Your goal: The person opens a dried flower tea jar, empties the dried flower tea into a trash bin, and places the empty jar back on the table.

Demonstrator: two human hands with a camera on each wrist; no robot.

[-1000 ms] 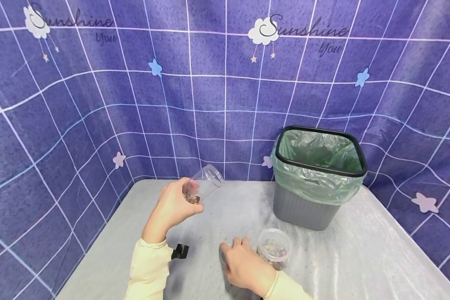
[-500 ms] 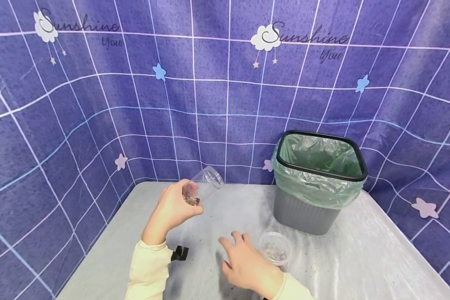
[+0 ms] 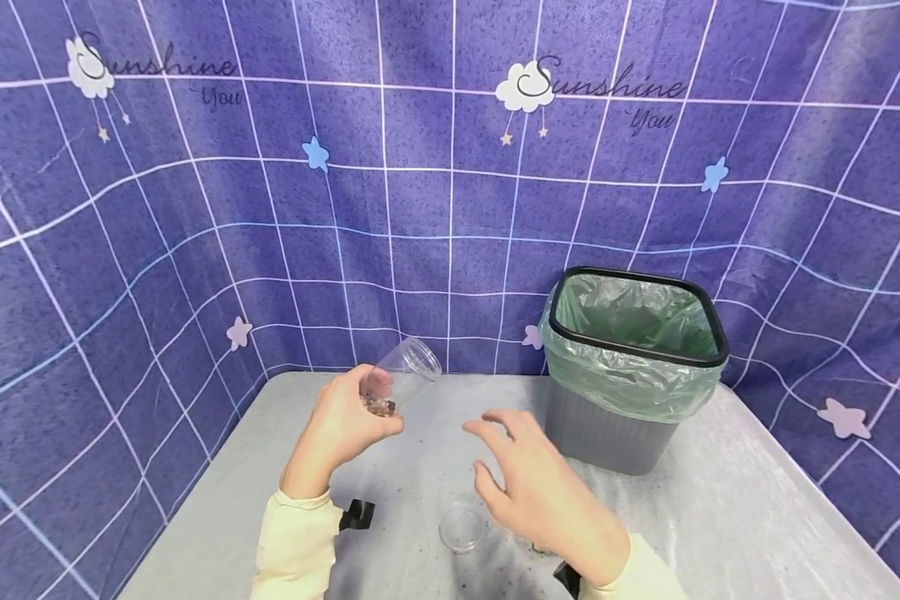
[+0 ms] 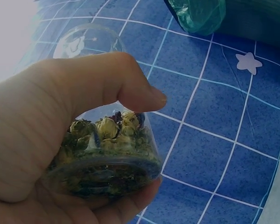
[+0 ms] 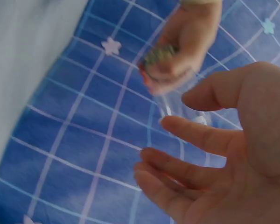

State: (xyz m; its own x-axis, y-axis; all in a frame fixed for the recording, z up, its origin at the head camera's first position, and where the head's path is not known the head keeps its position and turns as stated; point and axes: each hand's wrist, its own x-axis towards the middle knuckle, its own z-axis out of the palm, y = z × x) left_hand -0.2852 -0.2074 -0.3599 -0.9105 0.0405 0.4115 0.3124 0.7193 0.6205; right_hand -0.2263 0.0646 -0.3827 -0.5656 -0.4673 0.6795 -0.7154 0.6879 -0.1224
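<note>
My left hand [image 3: 339, 421] grips a clear plastic jar [image 3: 412, 367] around its lower half, tilted with its uncapped mouth up to the right. Dried flower buds [image 4: 107, 128] and greenish bits lie in its bottom. My right hand [image 3: 540, 479] is held over the table to the right of that jar, fingers spread and slightly bent, holding nothing. Below and left of it, a clear round lid-like piece [image 3: 462, 527] lies on the table. A second clear tub of dried pieces is almost wholly hidden behind my right hand and forearm.
A grey bin [image 3: 607, 437] with a black rim and green liner bag stands at the back right. Small dark crumbs dot the grey tabletop [image 3: 412, 475] near the lid-like piece. A blue-purple gridded curtain [image 3: 420, 208] hangs behind and at both sides.
My right hand has lifted off the table, moving up and to the right, uncovering the clear lid-like piece and covering the second tub. My left hand keeps the jar tilted in place.
</note>
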